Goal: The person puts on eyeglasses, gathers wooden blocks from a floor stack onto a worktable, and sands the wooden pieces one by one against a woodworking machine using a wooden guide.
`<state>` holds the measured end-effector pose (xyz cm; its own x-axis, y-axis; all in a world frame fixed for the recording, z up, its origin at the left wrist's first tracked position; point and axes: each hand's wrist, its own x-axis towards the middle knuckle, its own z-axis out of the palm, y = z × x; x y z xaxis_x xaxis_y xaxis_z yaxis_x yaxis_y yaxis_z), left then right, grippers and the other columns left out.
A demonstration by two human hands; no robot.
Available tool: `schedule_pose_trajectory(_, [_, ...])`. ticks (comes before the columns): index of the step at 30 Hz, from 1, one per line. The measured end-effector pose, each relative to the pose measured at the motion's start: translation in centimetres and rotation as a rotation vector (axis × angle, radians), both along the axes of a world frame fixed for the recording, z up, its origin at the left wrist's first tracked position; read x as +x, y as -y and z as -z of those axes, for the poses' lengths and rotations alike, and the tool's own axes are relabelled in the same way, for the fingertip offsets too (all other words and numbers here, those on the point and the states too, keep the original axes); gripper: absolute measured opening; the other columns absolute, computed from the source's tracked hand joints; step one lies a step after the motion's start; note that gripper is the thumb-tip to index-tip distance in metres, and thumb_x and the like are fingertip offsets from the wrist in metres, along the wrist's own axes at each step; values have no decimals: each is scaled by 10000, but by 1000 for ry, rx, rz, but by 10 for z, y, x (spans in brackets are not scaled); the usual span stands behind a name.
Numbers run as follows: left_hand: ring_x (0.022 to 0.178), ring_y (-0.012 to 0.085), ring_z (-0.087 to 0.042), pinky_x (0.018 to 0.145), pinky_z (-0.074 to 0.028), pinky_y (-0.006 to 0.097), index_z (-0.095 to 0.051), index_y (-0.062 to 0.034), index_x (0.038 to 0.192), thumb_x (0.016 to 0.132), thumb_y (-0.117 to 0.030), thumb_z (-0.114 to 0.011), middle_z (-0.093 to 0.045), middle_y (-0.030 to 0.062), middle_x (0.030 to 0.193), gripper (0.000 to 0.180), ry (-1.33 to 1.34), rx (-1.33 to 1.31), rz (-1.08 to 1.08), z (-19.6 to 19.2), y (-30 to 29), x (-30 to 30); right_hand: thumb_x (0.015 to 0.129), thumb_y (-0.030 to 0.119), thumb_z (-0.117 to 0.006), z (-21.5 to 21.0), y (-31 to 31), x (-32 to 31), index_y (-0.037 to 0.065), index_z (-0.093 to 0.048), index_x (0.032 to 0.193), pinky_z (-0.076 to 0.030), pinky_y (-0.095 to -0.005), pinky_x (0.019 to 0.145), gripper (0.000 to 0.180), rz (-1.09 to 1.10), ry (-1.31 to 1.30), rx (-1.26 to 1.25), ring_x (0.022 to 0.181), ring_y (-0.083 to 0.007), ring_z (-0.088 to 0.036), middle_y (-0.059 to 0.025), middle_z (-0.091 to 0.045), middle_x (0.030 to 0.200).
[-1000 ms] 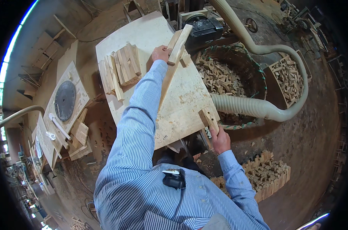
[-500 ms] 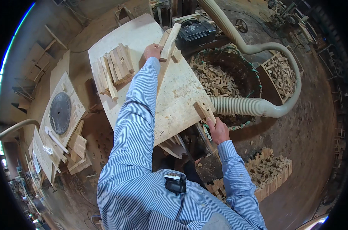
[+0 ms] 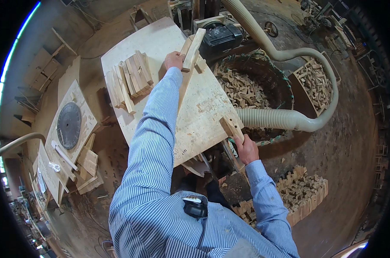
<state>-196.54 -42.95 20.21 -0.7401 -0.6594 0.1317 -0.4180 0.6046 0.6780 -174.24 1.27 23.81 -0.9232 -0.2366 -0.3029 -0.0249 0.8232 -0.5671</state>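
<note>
At the far left we see a round saw blade lying on a board, well apart from the work. On the plywood table a stack of cut wooden slats sits ready, which suggests part of the batch is done. Our left hand reaches across the table and clasps a long wooden strip, its fingers wrapped over the strip's near edge. To the right, a basket already holds many offcuts, so plenty of cutting seems finished. Our right hand closes around a short wooden block at the table's near edge, the block jutting up past the fingers.
</note>
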Motion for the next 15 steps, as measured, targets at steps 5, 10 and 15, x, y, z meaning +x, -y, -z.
schedule_pose_trajectory(5, [988,311,-745,927,-561,420,-826,-93,1055,889,-377,-796,-797,151,1039,330,-25,-5,1,0,4,-3,1055,580,-516,3,2,-3,-21,-606,1012,-508,-610,816,609,-5,-8,3,925,-532,-672,-325,-706,944])
schedule_pose_trajectory(10, [961,306,-751,909,-567,416,-825,-89,1053,890,-381,-792,-800,146,1018,336,-30,-26,-5,-1,12,-10,1058,575,-514,6,10,-11,-9,-605,992,-500,-618,798,595,4,-15,-18,891,-535,-667,-319,-701,907])
schedule_pose_trajectory(15, [1029,316,-739,946,-559,421,-821,-88,1063,871,-355,-798,-792,149,1074,329,4,80,27,-7,16,-11,1058,578,-513,1,15,-13,-7,-602,980,-500,-620,789,596,9,-11,-18,878,-533,-670,-312,-704,897])
